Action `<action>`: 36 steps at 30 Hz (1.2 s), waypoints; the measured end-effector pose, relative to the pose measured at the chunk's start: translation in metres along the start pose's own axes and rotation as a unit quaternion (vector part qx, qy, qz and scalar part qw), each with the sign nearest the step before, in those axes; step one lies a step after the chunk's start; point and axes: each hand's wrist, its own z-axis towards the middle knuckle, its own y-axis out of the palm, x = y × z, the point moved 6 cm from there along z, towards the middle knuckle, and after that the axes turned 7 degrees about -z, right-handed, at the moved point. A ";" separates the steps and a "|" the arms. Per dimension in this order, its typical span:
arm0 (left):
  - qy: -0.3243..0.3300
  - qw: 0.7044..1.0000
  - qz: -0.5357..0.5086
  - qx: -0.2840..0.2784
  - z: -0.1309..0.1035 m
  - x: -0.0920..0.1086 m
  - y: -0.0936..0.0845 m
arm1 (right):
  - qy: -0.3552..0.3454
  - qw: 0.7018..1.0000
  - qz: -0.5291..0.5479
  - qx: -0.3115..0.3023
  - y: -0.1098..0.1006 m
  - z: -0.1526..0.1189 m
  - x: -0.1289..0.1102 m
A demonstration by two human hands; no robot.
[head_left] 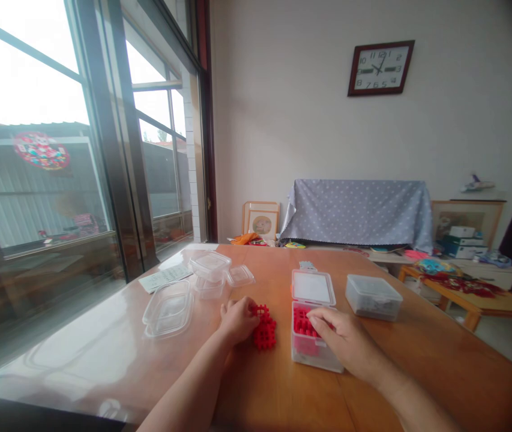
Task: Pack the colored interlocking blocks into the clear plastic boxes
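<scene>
On the wooden table, my left hand (241, 319) has its fingers closed at the edge of a small group of red interlocking plastic pieces (265, 336). It pinches one of those red pieces at the far end of the group. My right hand (337, 333) reaches over an open clear plastic box (316, 359), its thumb and fingers together at more red pieces (301, 318) inside. What lies between those fingertips is partly hidden. The box's hinged lid (313, 287) is tipped back, away from me.
A closed translucent box (374, 296) stands to the right. Clear containers and lids (168, 309) lie on the left beside a printed sheet (165, 278). Glass windows (35, 180) run along the left side. Behind the table is a bench draped with dotted cloth (359, 210).
</scene>
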 end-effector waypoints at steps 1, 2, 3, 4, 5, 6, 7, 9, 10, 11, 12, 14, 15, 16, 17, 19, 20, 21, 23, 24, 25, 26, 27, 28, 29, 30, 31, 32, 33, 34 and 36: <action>0.002 1.000 -0.009 0.008 0.000 0.000 0.000 | 0.000 1.000 0.001 0.003 0.000 0.000 0.000; 0.003 1.000 -0.021 0.016 0.000 0.000 0.000 | 0.000 1.000 0.002 0.006 0.000 0.000 0.000; 0.001 0.999 -0.042 0.021 0.001 -0.001 0.000 | 0.001 1.000 0.004 0.010 -0.001 -0.001 0.001; 0.000 0.997 -0.074 0.025 0.001 -0.002 0.001 | 0.002 1.000 0.005 0.015 -0.001 -0.001 0.002; 0.003 0.992 -0.124 0.029 0.002 -0.003 0.001 | 0.003 1.000 0.006 0.020 -0.002 -0.001 0.003; 0.010 0.983 -0.182 0.035 0.003 -0.003 0.001 | 0.005 1.000 0.008 0.024 -0.003 0.000 0.004; 0.020 0.970 -0.237 0.042 0.003 -0.002 0.000 | 0.007 0.999 0.010 0.029 -0.003 0.000 0.005; 0.050 0.941 -0.328 0.062 0.003 0.003 -0.007 | 0.010 0.999 0.015 0.041 -0.005 0.001 0.006; 0.068 0.929 -0.357 0.070 0.002 0.008 -0.012 | 0.012 0.999 0.016 0.048 -0.006 0.002 0.006; 0.085 0.920 -0.375 0.073 0.000 0.015 -0.018 | 0.013 0.998 0.016 0.054 -0.007 0.003 0.006; 0.103 0.911 -0.391 0.074 -0.003 0.024 -0.025 | 0.013 0.998 0.013 0.062 -0.008 0.003 0.006; 0.143 0.903 -0.401 0.056 -0.012 0.048 -0.037 | 0.009 0.997 0.003 0.076 -0.010 0.005 0.002; 0.162 0.900 -0.401 0.048 -0.018 0.061 -0.043 | 0.003 0.997 -0.003 0.080 -0.011 0.006 -0.001; 0.178 0.898 -0.400 0.036 -0.023 0.074 -0.048 | -0.003 0.997 -0.007 0.082 -0.011 0.007 -0.005; 0.194 0.896 -0.399 0.023 -0.029 0.087 -0.051 | -0.011 0.997 -0.010 0.082 -0.012 0.007 -0.009; 0.217 0.890 -0.400 -0.011 -0.040 0.108 -0.052 | -0.027 0.997 -0.006 0.070 -0.013 0.008 -0.019; 0.226 0.887 -0.402 -0.022 -0.044 0.115 -0.052 | -0.032 0.998 -0.001 0.061 -0.014 0.007 -0.023; 0.231 0.885 -0.404 -0.030 -0.048 0.120 -0.050 | -0.034 0.998 0.007 0.055 -0.015 0.007 -0.026; 0.236 0.880 -0.410 -0.034 -0.052 0.125 -0.047 | -0.029 0.998 0.021 0.051 -0.016 0.005 -0.029; 0.237 0.879 -0.412 -0.035 -0.053 0.126 -0.045 | -0.024 0.998 0.024 0.054 -0.017 0.004 -0.029; 0.237 0.877 -0.416 -0.036 -0.054 0.126 -0.043 | -0.019 0.998 0.026 0.058 -0.018 0.003 -0.029; 0.235 0.876 -0.420 -0.036 -0.055 0.127 -0.042 | -0.016 0.998 0.029 0.060 -0.018 0.003 -0.028; 0.233 0.874 -0.425 -0.036 -0.055 0.127 -0.041 | -0.013 0.998 0.035 0.059 -0.018 0.002 -0.027; 0.230 0.872 -0.431 -0.036 -0.055 0.128 -0.040 | -0.009 0.997 0.047 0.054 -0.016 0.002 -0.026; 0.227 0.870 -0.435 -0.035 -0.055 0.129 -0.040 | -0.006 0.997 0.062 0.050 -0.015 0.002 -0.024; 0.226 0.870 -0.438 -0.035 -0.055 0.131 -0.040 | -0.003 0.996 0.075 0.046 -0.013 0.002 -0.022; 0.227 0.870 -0.437 -0.037 -0.055 0.133 -0.040 | -0.001 0.996 0.082 0.046 -0.012 0.003 -0.020; 0.230 0.871 -0.432 -0.037 -0.055 0.135 -0.040 | -0.001 0.996 0.079 0.048 -0.012 0.004 -0.018; 0.233 0.874 -0.425 -0.033 -0.055 0.136 -0.041 | -0.001 0.996 0.068 0.055 -0.013 0.004 -0.016; 0.235 0.878 -0.416 -0.025 -0.055 0.136 -0.042 | -0.001 0.997 0.051 0.066 -0.014 0.005 -0.013; 0.229 0.889 -0.396 0.000 -0.053 0.133 -0.043 | 0.005 0.996 0.016 0.083 -0.016 0.005 -0.008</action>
